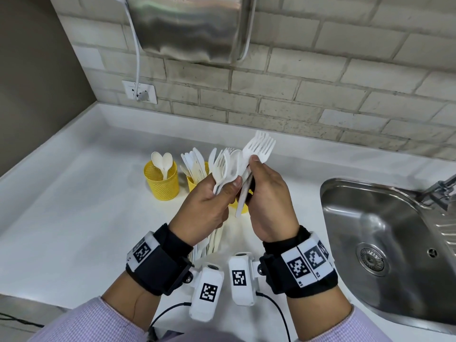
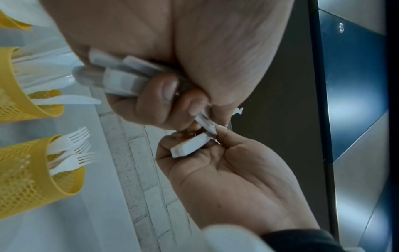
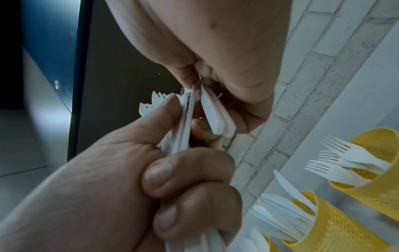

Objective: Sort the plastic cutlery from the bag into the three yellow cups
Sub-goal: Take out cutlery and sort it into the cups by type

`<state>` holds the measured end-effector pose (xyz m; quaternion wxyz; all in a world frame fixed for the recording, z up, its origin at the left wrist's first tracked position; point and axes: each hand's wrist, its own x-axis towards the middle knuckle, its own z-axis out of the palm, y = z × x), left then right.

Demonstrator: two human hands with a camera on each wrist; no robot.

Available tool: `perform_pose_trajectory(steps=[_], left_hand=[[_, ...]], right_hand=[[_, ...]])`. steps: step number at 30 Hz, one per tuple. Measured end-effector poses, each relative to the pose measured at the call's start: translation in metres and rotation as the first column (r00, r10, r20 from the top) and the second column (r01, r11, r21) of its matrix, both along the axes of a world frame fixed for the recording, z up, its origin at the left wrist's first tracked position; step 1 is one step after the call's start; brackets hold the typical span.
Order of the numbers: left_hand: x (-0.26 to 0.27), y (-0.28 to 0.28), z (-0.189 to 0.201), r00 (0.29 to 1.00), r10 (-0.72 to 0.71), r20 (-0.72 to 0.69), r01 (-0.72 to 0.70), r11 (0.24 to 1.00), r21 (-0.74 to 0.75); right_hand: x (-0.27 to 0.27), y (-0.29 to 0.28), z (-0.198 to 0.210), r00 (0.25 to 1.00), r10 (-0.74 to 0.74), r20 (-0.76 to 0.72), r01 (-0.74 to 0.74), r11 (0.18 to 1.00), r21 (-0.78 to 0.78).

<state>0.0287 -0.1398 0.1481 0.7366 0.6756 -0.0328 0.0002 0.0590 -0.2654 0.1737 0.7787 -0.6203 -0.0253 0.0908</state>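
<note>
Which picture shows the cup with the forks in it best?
The left wrist view: the fork cup is close, with its forks plain. The right wrist view shows it cut at the edge. In the head view, hands hide all but a yellow sliver.

Kitchen, plain and utilitarian. White countertop (image 1: 74, 193) running into a corner. Stainless steel sink (image 1: 385, 233) with drain, set into the counter at the right; faucet (image 1: 441, 188) at its edge. Backsplash of pale brick-pattern tiles (image 1: 296, 95). Wall outlet (image 1: 139, 92) with a white cord (image 1: 137, 45) plugged in. Brushed-metal appliance (image 1: 192, 25) mounted on the wall above.
</note>
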Motion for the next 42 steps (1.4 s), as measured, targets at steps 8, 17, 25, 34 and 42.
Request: perform_pose_trajectory(steps=[8,17,25,34,42], left_hand=[[-0.001,-0.001,-0.002,0.999,0.005,-0.042,-0.005,1.000,0.000],[-0.006,-0.003,-0.003,0.998,-0.010,-0.070,0.012,0.999,0.036],[-0.016,0.001,0.006,0.996,0.028,-0.087,-0.026,0.999,0.024],[-0.020,0.020,0.012,0.993,0.070,-0.094,-0.064,0.996,0.059],[-0.024,0.044,0.023,0.993,0.112,-0.040,-0.104,0.982,0.158]], right_hand=[[0.000,0.009,-0.005,0.997,-0.079,-0.009,0.079,0.997,0.002],[0.010,-0.008,0.012,0.986,-0.126,-0.112,0.159,0.917,0.365],[0.004,-0.022,0.021,0.979,-0.194,-0.053,0.201,0.960,0.193],[-0.027,0.012,0.001,0.955,-0.020,0.294,0.084,0.975,-0.208],[-0.032,0.048,0.005,0.939,-0.056,0.340,0.127,0.974,-0.189]])
